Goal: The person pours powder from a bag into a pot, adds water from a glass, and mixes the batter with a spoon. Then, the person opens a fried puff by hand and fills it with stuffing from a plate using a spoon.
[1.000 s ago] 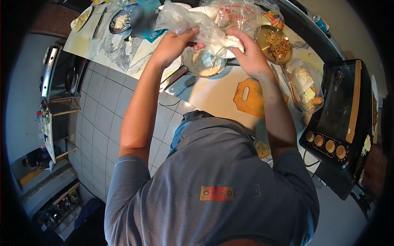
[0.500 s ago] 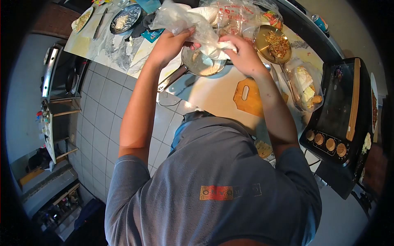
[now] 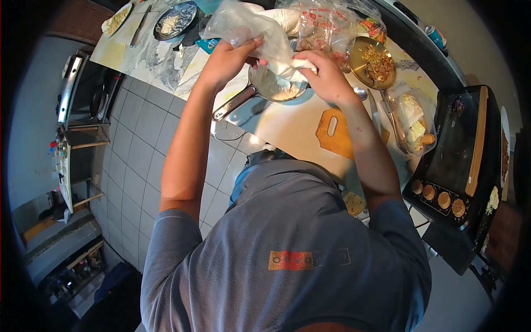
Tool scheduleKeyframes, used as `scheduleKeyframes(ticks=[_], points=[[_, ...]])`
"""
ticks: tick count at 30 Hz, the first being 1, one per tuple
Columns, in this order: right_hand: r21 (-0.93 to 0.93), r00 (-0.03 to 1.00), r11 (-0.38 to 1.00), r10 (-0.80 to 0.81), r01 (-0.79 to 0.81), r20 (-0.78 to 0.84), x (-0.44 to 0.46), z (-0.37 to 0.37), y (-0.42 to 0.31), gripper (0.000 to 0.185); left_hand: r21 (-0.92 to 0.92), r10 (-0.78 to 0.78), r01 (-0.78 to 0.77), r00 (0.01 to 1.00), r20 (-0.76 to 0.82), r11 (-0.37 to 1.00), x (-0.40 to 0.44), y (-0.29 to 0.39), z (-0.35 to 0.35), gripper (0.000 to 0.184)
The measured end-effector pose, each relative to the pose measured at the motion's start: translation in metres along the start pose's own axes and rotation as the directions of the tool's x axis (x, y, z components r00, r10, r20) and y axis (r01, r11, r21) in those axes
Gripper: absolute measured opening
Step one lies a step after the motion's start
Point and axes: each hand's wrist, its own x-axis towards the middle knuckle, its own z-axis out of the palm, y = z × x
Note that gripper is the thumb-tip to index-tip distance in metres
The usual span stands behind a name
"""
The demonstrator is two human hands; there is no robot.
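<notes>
A crumpled clear plastic bag (image 3: 235, 23) with white contents is stretched between both hands above the counter. My left hand (image 3: 235, 60) is closed round the bag's near side, thumb on top. Fingers of my right hand (image 3: 323, 74) pinch the bag's twisted whitish end. Directly below is a pan (image 3: 265, 87) with pale powder or paste inside, its handle (image 3: 235, 103) pointing down and left. The hands and bag cover part of the pan. Behind them lies another clear bag with red print (image 3: 323, 25).
Right of the hands are a pan of browned food (image 3: 377, 62), a plastic container (image 3: 412, 124) and a black toaster oven (image 3: 453, 149). An orange cutting board (image 3: 334, 135) lies nearer. At left are a dark bowl (image 3: 176, 21), a knife (image 3: 141, 25) and a plate (image 3: 117, 21).
The right hand has shifted slightly left with the bag's end, nearer my left hand. Both hands keep hold of the bag. The whole view has tilted a little.
</notes>
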Motion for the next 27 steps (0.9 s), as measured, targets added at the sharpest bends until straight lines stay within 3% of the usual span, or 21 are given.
scheduleKeyframes(ticks=[2, 6, 8, 9, 10, 12, 13, 14, 16, 17, 19, 22, 23, 25, 26, 27], points=[[-0.106, 0.998, 0.994, 0.025, -0.019, 0.053, -0.002, 0.0, 0.002, 0.027, 0.091, 0.009, -0.01, 1.0, 0.006, 0.996, 0.003, -0.004, -0.003, 0.023], [-0.106, 0.999, 0.994, -0.043, 0.042, -0.012, -0.001, 0.001, 0.003, 0.03, 0.146, -0.063, 0.069, 0.997, -0.042, 0.987, 0.001, -0.002, -0.005, 0.024], [-0.029, 0.995, 0.998, 0.061, -0.059, 0.082, -0.002, -0.001, -0.002, 0.031, 0.268, 0.066, -0.038, 0.993, -0.095, 0.963, 0.002, -0.005, -0.002, 0.026], [0.128, 0.998, 0.991, -0.039, 0.046, -0.056, 0.004, 0.003, 0.003, 0.033, 0.267, 0.068, -0.04, 0.993, -0.094, 0.963, 0.001, 0.0, 0.0, 0.026], [0.126, 0.998, 0.991, -0.039, 0.045, -0.053, 0.004, 0.004, 0.009, 0.033, 0.207, 0.059, -0.033, 0.991, -0.117, 0.978, -0.003, 0.005, 0.003, 0.028], [0.11, 0.992, 0.986, 0.118, -0.123, 0.053, 0.003, 0.006, 0.016, 0.036, 0.149, 0.044, -0.023, 0.989, -0.14, 0.989, -0.004, 0.004, 0.004, 0.03], [0.331, 0.993, 0.936, 0.104, -0.119, 0.063, 0.002, 0.012, 0.017, 0.038, 0.14, 0.119, -0.101, 0.984, -0.134, 0.985, 0.001, -0.002, 0.003, 0.029], [0.33, 0.993, 0.937, 0.102, -0.117, 0.061, 0.003, 0.012, 0.019, 0.038, 0.13, 0.197, -0.18, 0.972, -0.13, 0.975, 0.009, -0.005, 0.002, 0.029], [0.432, 0.949, 0.851, 0.313, -0.297, 0.035, 0.006, 0.006, 0.01, 0.042, 0.171, 0.203, -0.188, 0.976, -0.076, 0.967, 0.024, -0.005, -0.003, 0.031], [0.432, 0.949, 0.852, 0.313, -0.298, 0.036, 0.008, 0.004, 0.011, 0.042, 0.213, 0.2, -0.191, 0.98, -0.02, 0.958, 0.03, -0.005, -0.005, 0.033], [0.572, 0.859, 0.664, 0.485, -0.483, 0.162, 0.016, -0.002, 0.014, 0.044, 0.232, 0.163, -0.155, 0.987, -0.015, 0.96, 0.044, 0.0, -0.002, 0.031], [0.593, 0.803, 0.587, 0.568, -0.55, 0.182, 0.019, -0.007, 0.009, 0.046, 0.269, 0.144, -0.13, 0.989, -0.032, 0.954, 0.062, 0.003, 0.007, 0.028], [0.593, 0.805, 0.591, 0.566, -0.547, 0.179, 0.019, -0.008, 0.011, 0.046, 0.215, 0.106, -0.087, 0.991, -0.078, 0.973, 0.067, 0.004, 0.009, 0.028], [0.757, 0.839, 0.428, 0.464, -0.493, 0.284, 0.017, -0.011, 0.014, 0.046, 0.159, 0.065, -0.046, 0.991, -0.121, 0.986, 0.075, 0.004, 0.01, 0.028], [0.758, 0.841, 0.429, 0.462, -0.49, 0.282, 0.015, -0.014, 0.016, 0.046, 0.094, 0.029, -0.014, 0.988, -0.154, 0.995, 0.078, 0.003, 0.01, 0.028], [0.803, 0.876, 0.388, 0.363, -0.453, 0.319, 0.01, -0.016, 0.013, 0.049, 0.029, -0.011, 0.016, 0.983, -0.184, 0.999, 0.077, 0.01, 0.013, 0.029]])
